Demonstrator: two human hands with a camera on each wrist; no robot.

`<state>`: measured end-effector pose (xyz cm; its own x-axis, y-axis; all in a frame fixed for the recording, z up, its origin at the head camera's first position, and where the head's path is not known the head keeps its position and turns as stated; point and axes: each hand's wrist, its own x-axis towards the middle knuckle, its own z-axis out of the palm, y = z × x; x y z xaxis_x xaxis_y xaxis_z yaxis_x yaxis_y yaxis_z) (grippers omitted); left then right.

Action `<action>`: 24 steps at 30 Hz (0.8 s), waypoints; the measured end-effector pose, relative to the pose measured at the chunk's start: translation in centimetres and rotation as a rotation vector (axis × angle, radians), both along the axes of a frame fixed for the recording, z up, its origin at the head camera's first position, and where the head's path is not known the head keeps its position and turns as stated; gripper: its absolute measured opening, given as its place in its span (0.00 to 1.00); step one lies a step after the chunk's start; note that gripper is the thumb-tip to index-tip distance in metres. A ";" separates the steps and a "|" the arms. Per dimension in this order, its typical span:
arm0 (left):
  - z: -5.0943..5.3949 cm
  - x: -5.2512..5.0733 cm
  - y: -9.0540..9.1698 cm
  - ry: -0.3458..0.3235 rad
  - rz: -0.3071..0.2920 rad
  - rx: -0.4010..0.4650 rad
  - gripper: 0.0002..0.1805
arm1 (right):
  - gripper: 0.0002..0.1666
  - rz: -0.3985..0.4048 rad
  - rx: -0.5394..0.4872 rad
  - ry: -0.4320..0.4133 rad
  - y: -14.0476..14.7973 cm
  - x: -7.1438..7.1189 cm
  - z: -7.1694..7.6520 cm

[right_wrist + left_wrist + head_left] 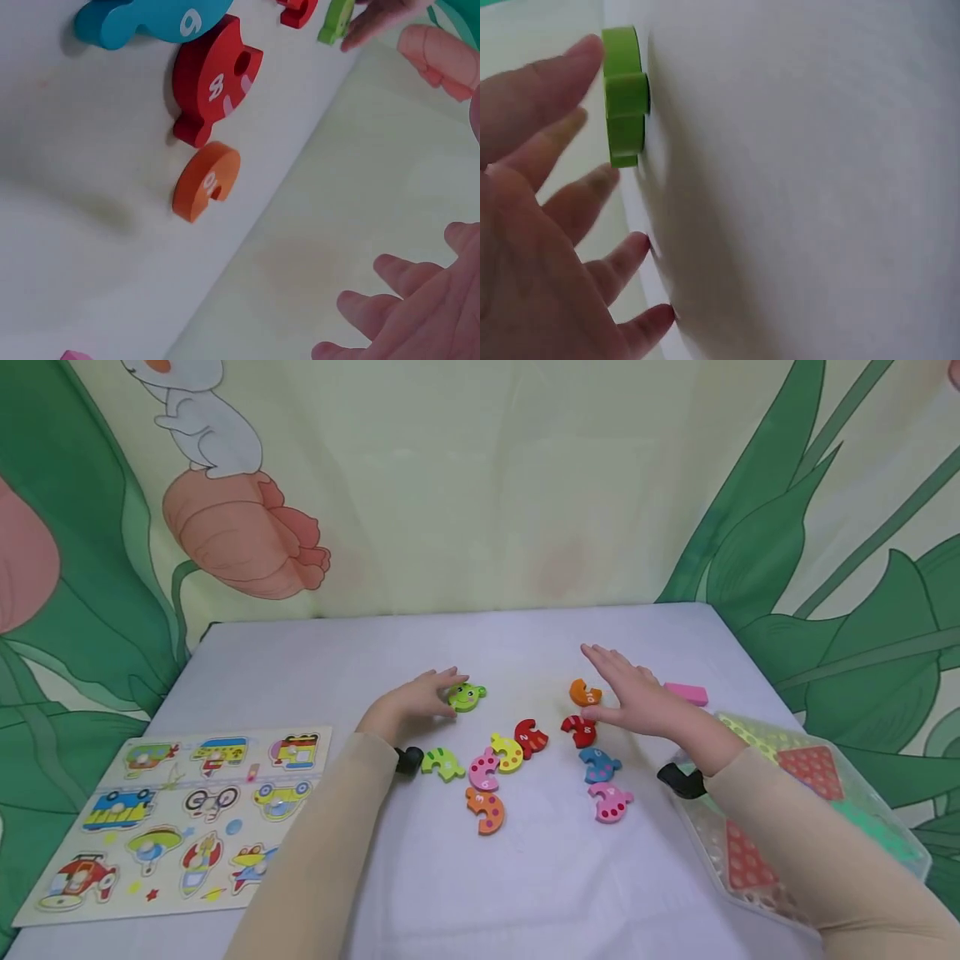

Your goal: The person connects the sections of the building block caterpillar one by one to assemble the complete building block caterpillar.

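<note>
Left fingers (617, 268) spread beside a green block (468, 697); right fingers (371, 311) spread near red block (215, 79) "8" (orange block (198, 180) "10" alongside).

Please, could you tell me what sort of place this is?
Probably a children's play or learning area, though whether at home or elsewhere I cannot tell. A backdrop shows a white cartoon animal and large flowers; below are a puzzle board with vehicle pictures and colourful numbered pieces.
</note>
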<state>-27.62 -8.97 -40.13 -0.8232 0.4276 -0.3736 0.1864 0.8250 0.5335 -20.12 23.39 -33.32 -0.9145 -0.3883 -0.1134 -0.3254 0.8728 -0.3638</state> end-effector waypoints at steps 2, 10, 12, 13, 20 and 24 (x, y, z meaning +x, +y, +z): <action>0.1 0.0 0.0 0.008 0.013 -0.037 0.37 | 0.57 0.005 -0.012 0.008 0.2 0.0 0.2; 0.1 0.2 0.1 0.051 0.046 -0.061 0.35 | 0.57 0.004 -0.023 -0.008 0.0 0.2 0.2; -0.1 0.3 0.1 0.072 0.050 -0.085 0.35 | 0.57 0.001 -0.023 -0.016 -0.2 0.3 0.0; -0.2 0.5 0.1 0.084 0.056 -0.102 0.35 | 0.57 0.004 -0.024 -0.021 -0.3 0.4 -0.1; -0.1 2.0 0.0 0.156 0.081 -0.179 0.35 | 0.55 0.060 -0.056 -0.056 -1.7 0.7 -0.8; -0.1 3.0 -0.5 0.144 0.097 -0.171 0.36 | 0.55 0.101 -0.097 -0.088 -2.5 0.9 -1.5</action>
